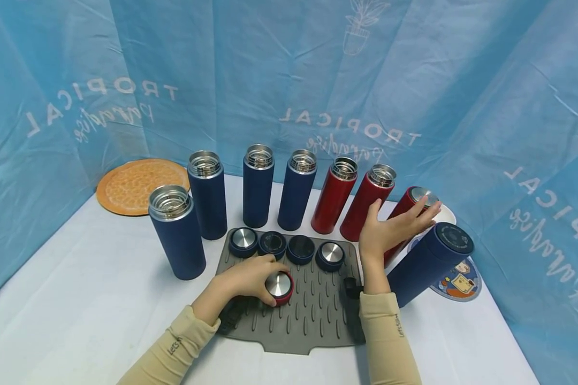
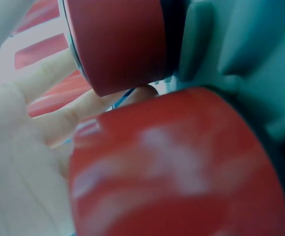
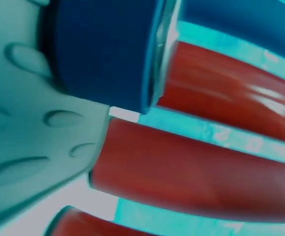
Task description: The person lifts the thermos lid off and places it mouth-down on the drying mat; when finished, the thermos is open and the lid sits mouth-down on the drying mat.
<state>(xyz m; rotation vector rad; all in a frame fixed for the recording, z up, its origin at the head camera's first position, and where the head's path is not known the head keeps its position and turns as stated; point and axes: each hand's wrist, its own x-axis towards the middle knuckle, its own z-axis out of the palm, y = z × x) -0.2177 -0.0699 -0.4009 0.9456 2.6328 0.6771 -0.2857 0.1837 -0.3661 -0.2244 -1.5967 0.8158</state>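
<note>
My left hand (image 1: 250, 277) grips a red lid with a silver top (image 1: 278, 285) low over the grey ridged mat (image 1: 313, 326), fingers and thumb curled round its sides. In the left wrist view, that red lid (image 2: 123, 44) shows beside the fingers, with a second red lid (image 2: 182, 167) closer to the camera. My right hand (image 1: 390, 232) is raised with fingers spread, holding nothing. It overlaps a lidded red bottle (image 1: 400, 206) behind it. Close by on the right stands a lidded dark blue bottle (image 1: 426, 264).
Along the mat's far edge sit dark blue lids (image 1: 272, 243). Beyond them stand uncapped blue bottles (image 1: 258, 192) and red bottles (image 1: 334, 200). An orange round mat (image 1: 139, 184) lies back left, a patterned round mat (image 1: 464, 280) right. A blue curtain (image 1: 250, 69) surrounds the white table (image 1: 101, 299).
</note>
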